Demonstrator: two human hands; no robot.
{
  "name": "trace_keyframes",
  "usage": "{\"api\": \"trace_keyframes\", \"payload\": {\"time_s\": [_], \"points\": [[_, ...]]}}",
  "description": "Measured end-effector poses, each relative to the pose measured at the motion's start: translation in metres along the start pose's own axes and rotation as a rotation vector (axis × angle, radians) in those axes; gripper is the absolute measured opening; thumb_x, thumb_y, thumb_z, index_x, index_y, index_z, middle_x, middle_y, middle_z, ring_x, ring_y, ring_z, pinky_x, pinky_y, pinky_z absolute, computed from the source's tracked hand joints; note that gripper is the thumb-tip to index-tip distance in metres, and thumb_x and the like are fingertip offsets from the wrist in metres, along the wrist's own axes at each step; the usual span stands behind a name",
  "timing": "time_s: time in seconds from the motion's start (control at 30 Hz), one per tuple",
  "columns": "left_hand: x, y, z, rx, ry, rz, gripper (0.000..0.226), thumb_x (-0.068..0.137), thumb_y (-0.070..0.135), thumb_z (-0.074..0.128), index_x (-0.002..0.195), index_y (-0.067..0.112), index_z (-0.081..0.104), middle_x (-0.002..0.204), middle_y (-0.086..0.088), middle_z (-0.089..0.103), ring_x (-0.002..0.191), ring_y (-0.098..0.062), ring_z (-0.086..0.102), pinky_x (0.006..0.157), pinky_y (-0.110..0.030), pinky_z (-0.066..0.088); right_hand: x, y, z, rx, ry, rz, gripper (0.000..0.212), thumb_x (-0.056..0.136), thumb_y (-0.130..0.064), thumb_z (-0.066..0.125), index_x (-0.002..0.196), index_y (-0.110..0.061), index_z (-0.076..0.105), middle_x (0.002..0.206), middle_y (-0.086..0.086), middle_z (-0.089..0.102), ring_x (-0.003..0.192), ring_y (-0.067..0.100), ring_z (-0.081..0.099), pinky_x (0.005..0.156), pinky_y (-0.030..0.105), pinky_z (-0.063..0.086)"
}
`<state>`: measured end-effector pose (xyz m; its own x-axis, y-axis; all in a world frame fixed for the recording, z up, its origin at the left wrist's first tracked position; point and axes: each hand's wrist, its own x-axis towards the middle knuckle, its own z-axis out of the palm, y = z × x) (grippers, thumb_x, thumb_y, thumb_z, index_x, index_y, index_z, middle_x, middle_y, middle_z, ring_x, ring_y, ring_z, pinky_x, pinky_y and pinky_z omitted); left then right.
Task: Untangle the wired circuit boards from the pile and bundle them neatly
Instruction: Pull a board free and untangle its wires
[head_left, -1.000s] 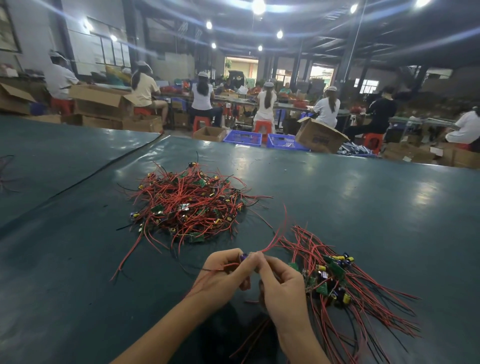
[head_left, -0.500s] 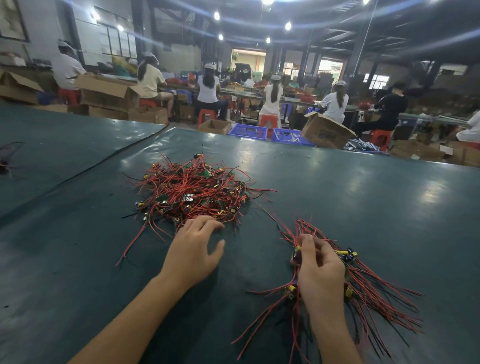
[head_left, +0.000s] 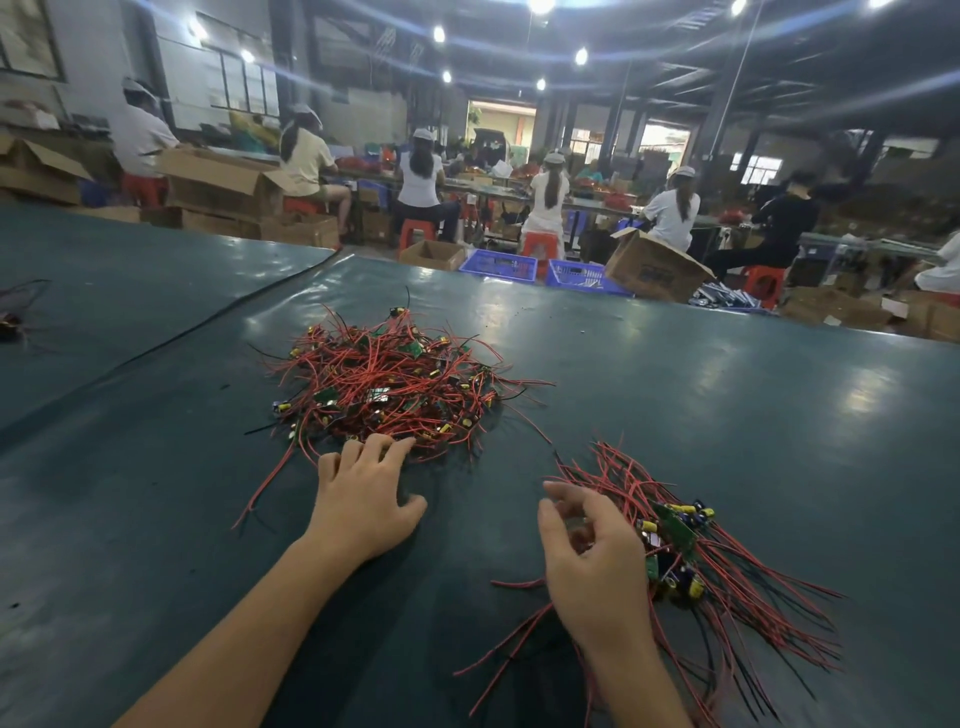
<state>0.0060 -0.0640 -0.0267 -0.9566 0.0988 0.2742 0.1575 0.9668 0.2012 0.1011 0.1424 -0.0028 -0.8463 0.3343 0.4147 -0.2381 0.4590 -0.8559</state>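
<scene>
As workers (head_left: 421, 179) sit, pile (head_left: 395, 384), mat (head_left: 701, 415) perhaps vinyl

Glossy dark-green table covering (head_left: 727, 395) mirrors ceiling lights; red plastic-sheathed wires of the pile (head_left: 395, 384); matt brown cardboard boxes (head_left: 654, 270) behind

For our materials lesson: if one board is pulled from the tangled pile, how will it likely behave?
Probably floppy: thin red wires in the tangled pile bend every way. Neighbours would likely drag along, since wires interlace. Likely light: small boards, slim leads.
</scene>
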Motion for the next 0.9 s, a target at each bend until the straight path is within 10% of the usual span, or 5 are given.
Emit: {"api": "trace_keyframes", "payload": {"time_s": [0.4,0.63,0.9], "points": [[0.000,-0.003,-0.001,-0.053,0.107,-0.005,0.029,0.093,0.040,0.049,0.122,0.036,0.050,0.122,0.015,0.056,0.117,-0.015,0.042,0.094,-0.035,0.023,-0.010,0.004,0.011,-0.119,-0.138,-0.023,0.012,0.091,-0.024,0.064,0.093,-0.036,0.065,0.078,-0.013,0.062,0.067,0.003,0.057,0.060,0.016,0.045],[-0.011,0.015,-0.012,-0.193,0.363,0.144,0.018,0.089,0.038,0.064,0.104,0.028,0.066,0.096,0.014,0.066,0.096,-0.016,0.057,0.084,-0.032,0.024,-0.007,0.001,-0.005,-0.607,-0.071,0.047,0.014,0.093,-0.044,0.053,0.097,-0.035,0.063,0.089,-0.018,0.063,0.080,0.008,0.060,0.066,0.027,0.047],[-0.029,0.056,-0.026,-0.345,0.749,0.675,0.027,0.093,0.038,0.062,0.115,0.023,0.059,0.100,0.011,0.070,0.088,-0.008,0.062,0.083,-0.029,0.037,-0.006,-0.018,0.007,0.185,-0.139,-0.014,0.029,0.089,-0.041,0.054,0.069,-0.026,0.069,0.057,-0.011,0.062,0.051,0.003,0.051,0.051,0.014,0.036]]}}
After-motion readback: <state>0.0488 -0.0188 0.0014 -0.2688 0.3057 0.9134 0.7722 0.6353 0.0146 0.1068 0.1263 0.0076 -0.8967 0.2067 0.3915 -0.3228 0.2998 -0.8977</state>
